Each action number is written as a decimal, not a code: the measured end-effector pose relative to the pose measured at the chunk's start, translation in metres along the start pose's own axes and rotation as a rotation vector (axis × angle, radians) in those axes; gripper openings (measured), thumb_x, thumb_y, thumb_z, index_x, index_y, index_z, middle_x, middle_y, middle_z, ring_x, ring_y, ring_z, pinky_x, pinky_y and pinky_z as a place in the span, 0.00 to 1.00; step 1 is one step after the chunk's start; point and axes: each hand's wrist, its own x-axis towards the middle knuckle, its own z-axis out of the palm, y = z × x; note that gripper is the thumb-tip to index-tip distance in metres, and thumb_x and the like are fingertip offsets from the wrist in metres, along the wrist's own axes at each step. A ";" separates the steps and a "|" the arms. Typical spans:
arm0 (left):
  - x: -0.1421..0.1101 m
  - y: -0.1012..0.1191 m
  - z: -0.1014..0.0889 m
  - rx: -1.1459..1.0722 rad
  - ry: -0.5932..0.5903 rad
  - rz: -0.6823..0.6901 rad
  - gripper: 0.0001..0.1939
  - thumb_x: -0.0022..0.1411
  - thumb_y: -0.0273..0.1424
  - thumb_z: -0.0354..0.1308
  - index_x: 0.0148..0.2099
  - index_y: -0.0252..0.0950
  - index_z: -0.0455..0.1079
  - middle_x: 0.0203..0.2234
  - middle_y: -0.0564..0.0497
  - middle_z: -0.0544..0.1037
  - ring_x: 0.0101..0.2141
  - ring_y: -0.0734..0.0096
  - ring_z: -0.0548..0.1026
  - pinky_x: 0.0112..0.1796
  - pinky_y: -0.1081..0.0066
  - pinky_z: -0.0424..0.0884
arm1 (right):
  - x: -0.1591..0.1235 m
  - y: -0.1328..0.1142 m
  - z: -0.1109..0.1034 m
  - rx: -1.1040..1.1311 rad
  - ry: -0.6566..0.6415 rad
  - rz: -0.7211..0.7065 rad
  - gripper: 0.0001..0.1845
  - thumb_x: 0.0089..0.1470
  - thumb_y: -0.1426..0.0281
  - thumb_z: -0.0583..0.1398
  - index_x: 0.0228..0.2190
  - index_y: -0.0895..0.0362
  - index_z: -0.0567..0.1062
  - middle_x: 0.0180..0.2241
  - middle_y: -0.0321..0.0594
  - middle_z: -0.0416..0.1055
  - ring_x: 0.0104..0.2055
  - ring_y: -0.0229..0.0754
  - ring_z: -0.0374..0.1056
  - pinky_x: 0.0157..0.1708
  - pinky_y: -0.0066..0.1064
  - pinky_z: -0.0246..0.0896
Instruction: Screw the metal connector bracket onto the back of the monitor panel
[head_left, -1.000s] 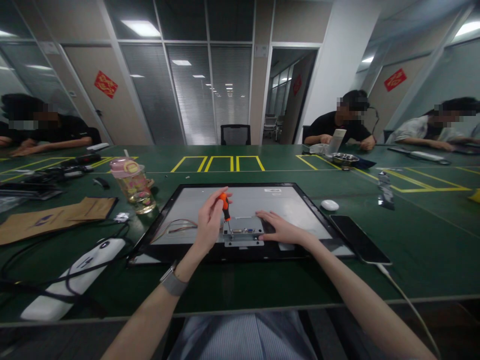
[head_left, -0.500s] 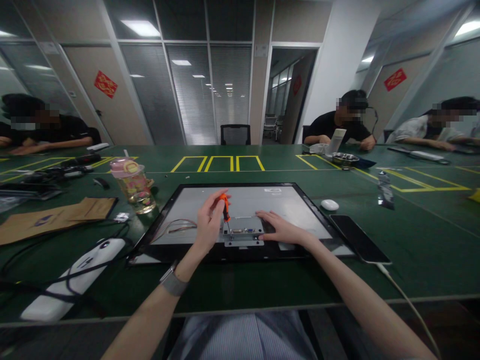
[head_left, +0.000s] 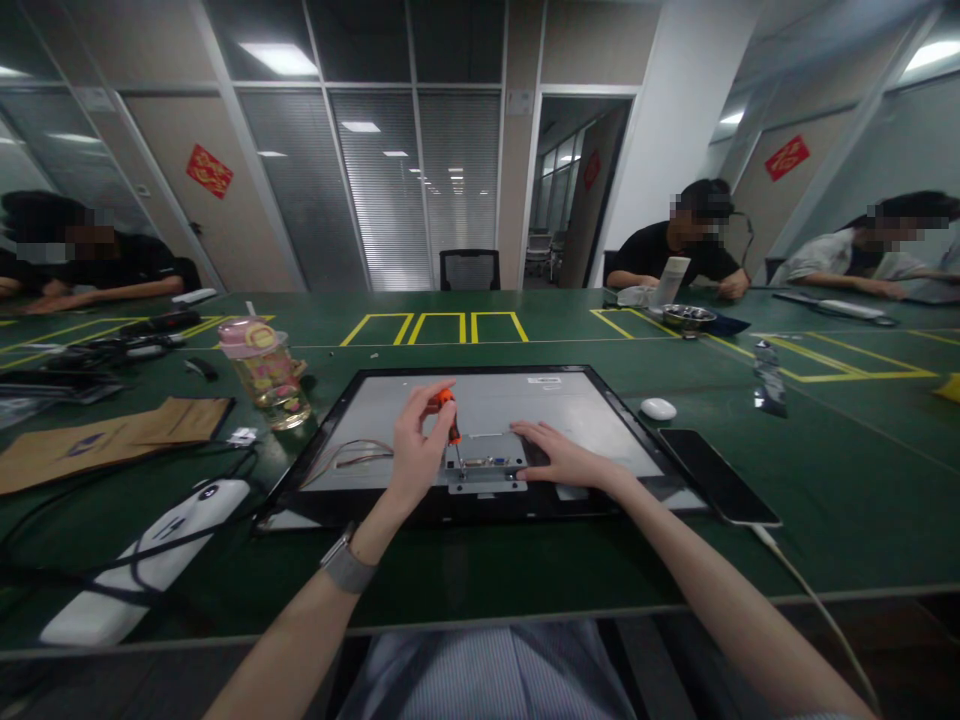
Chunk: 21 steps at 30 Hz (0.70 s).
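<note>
My left hand [head_left: 421,440] is closed around the orange and black handle of a screwdriver [head_left: 451,420]. The screwdriver points down, its tip at the left end of a metal bracket [head_left: 487,484] with a row of ports along it. Fingers spread, my right hand [head_left: 559,455] rests at the right end of that bracket, thumb touching its side. Under both hands a display panel [head_left: 360,400] lies flat, its back grey and its border black. Thin wires [head_left: 364,450] run across the panel to the left of my left hand.
Left of the panel stand a pink-lidded cup [head_left: 266,375], a paper bag [head_left: 120,440] and a white power strip [head_left: 150,560] with black cables. To the right lie a white case [head_left: 658,409] and a phone [head_left: 720,477] on a cable. Other people sit across the table.
My left fingers have shifted slightly around the screwdriver's handle, and the handle has turned a little. The right hand and the panel stay where they were.
</note>
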 end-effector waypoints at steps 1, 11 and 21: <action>0.001 -0.001 0.000 0.031 -0.002 0.021 0.13 0.62 0.33 0.57 0.49 0.39 0.72 0.36 0.50 0.72 0.36 0.72 0.72 0.41 0.70 0.70 | 0.000 0.000 0.000 0.002 0.004 0.000 0.46 0.52 0.45 0.59 0.63 0.55 0.55 0.66 0.48 0.52 0.68 0.52 0.47 0.68 0.49 0.31; -0.004 0.001 -0.002 -0.023 -0.063 -0.008 0.17 0.68 0.34 0.48 0.56 0.39 0.68 0.44 0.45 0.77 0.42 0.67 0.75 0.46 0.65 0.69 | 0.000 0.000 0.001 -0.012 0.002 0.007 0.45 0.52 0.46 0.59 0.63 0.56 0.56 0.65 0.49 0.52 0.68 0.51 0.47 0.67 0.48 0.32; -0.001 0.002 -0.001 0.062 0.001 0.058 0.15 0.66 0.33 0.50 0.52 0.39 0.71 0.40 0.47 0.75 0.40 0.69 0.72 0.44 0.66 0.69 | 0.000 -0.001 0.000 -0.002 0.006 0.006 0.45 0.52 0.45 0.59 0.63 0.55 0.56 0.66 0.48 0.52 0.68 0.51 0.47 0.67 0.49 0.33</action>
